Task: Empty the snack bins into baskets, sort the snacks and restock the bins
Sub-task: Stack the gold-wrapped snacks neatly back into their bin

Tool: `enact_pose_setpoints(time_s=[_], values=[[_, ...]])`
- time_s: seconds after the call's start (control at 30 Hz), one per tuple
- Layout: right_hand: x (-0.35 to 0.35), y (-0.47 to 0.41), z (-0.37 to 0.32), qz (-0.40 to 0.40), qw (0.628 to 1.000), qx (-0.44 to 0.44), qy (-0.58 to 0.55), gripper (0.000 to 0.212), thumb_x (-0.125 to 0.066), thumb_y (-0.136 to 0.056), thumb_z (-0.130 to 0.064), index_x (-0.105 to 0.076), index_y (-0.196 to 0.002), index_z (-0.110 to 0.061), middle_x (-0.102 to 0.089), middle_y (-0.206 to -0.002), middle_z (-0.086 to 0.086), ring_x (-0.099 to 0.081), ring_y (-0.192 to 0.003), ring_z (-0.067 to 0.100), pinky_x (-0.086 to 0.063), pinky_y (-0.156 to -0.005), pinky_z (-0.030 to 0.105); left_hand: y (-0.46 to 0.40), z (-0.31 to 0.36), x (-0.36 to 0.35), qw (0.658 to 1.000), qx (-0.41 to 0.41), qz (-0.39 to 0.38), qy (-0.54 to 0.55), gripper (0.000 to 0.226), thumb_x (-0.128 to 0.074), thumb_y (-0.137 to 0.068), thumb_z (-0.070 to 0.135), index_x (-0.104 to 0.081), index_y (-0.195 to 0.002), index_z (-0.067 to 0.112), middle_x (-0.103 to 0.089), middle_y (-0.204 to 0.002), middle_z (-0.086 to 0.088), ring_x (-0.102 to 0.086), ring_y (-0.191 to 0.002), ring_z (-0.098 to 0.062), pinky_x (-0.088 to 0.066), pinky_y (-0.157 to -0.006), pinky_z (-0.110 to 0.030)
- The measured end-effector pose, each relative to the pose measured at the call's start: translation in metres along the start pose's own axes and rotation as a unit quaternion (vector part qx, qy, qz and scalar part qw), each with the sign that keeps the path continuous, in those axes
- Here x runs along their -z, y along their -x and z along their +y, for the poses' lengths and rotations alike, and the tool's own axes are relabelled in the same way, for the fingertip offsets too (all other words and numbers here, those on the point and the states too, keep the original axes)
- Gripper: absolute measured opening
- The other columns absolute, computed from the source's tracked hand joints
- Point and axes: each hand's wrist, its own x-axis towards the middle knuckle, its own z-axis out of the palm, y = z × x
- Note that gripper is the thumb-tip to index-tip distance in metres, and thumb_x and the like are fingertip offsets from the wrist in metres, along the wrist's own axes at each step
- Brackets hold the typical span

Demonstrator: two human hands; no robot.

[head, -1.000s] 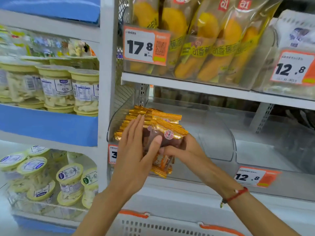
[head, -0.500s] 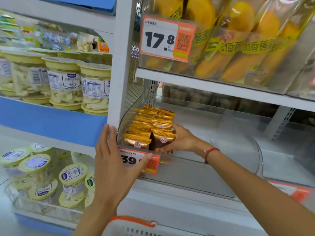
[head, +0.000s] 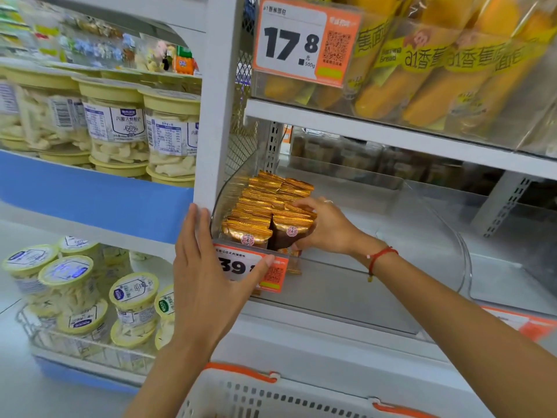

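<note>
- The clear snack bin (head: pixel 355 285) sits on the middle shelf, centre of the frame, its curved wall rising at the left beside the white upright post (head: pixel 217 95)
- Gold-wrapped snack packets (head: pixel 265 203) stand in two rows at the left end of the bin; the rest of the bin floor is bare
- The right hand (head: pixel 324 226) reaches in from the lower right, fingers curled round the front packets of the right-hand row, gripping them
- A red cord bracelet (head: pixel 380 257) circles that wrist
- The left hand (head: pixel 205 273) lies flat with straight fingers against the bin's front left corner, thumb pressing on the orange price tag (head: pixel 256 267), fingertips touching the post
- A white basket with orange handles (head: pixel 289 396) shows along the bottom edge of the frame
- Yellow banana bread packs (head: pixel 437 70) fill the shelf in the upper right, behind a price tag reading 17.8 (head: pixel 301 40)
- Yellow-lidded tubs (head: pixel 120 128) line the shelves at the left of the frame
</note>
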Motion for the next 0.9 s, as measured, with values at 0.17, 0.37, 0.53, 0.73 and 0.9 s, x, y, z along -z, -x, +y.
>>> enact_pose_setpoints(time_s=[0.17, 0.37, 0.53, 0.73, 0.9], values=[[-0.008, -0.008, -0.01, -0.039, 0.999, -0.011, 0.009, 0.086, -0.086, -0.068, -0.018, -0.042, -0.142, -0.02, -0.035, -0.14, 0.012, -0.04, -0.127, 0.028, -0.04, -0.098, 0.031, 0.0, -0.001, -0.001, 1.0, 0.004, -0.005, 0.002, 0.116, -0.041, -0.068, 0.086, -0.004, -0.156, 0.021, 0.003, -0.163, 0.009, 0.008, -0.145, 0.001, -0.007, -0.115, -0.027], [0.001, 0.001, -0.004, 0.001, 1.0, -0.009, -0.015, 0.079, -0.082, -0.075, -0.015, -0.041, -0.143, -0.013, -0.04, -0.137, 0.011, -0.047, -0.124, 0.028, -0.046, -0.101, 0.039, 0.0, 0.0, 0.001, 1.0, 0.006, -0.007, 0.009, 0.115, -0.041, -0.068, 0.086, -0.003, -0.156, 0.022, 0.003, -0.163, 0.009, 0.009, -0.143, 0.003, -0.007, -0.115, -0.028], [-0.002, -0.002, -0.005, 0.005, 0.999, -0.02, -0.032, 0.072, -0.082, -0.074, -0.014, -0.049, -0.137, -0.01, -0.042, -0.132, 0.01, -0.048, -0.121, 0.027, -0.044, -0.103, 0.038, 0.0, 0.0, 0.001, 1.0, 0.006, -0.005, 0.01, 0.115, -0.041, -0.068, 0.086, -0.002, -0.156, 0.022, 0.004, -0.163, 0.009, 0.011, -0.142, 0.005, -0.005, -0.115, -0.026], [0.006, 0.009, -0.005, -0.002, 0.998, -0.015, -0.059, 0.075, -0.077, -0.081, -0.023, -0.04, -0.146, -0.015, -0.039, -0.138, 0.007, -0.053, -0.118, 0.027, -0.047, -0.095, 0.032, 0.0, 0.002, 0.004, 1.0, 0.018, -0.019, -0.003, 0.116, -0.045, -0.068, 0.084, -0.008, -0.155, 0.018, -0.002, -0.163, 0.003, -0.001, -0.149, -0.011, -0.01, -0.115, -0.028], [0.016, 0.074, -0.009, 0.136, 0.982, 0.099, -0.084, 0.036, -0.07, -0.088, -0.024, -0.062, -0.123, -0.023, -0.054, -0.12, -0.002, -0.055, -0.103, 0.012, -0.048, -0.082, 0.019, 0.014, 0.019, 0.028, 1.0, 0.014, 0.007, -0.018, 0.075, -0.07, -0.083, 0.04, -0.036, -0.145, 0.014, -0.031, -0.153, -0.004, -0.029, -0.139, -0.024, -0.032, -0.108, -0.041]])
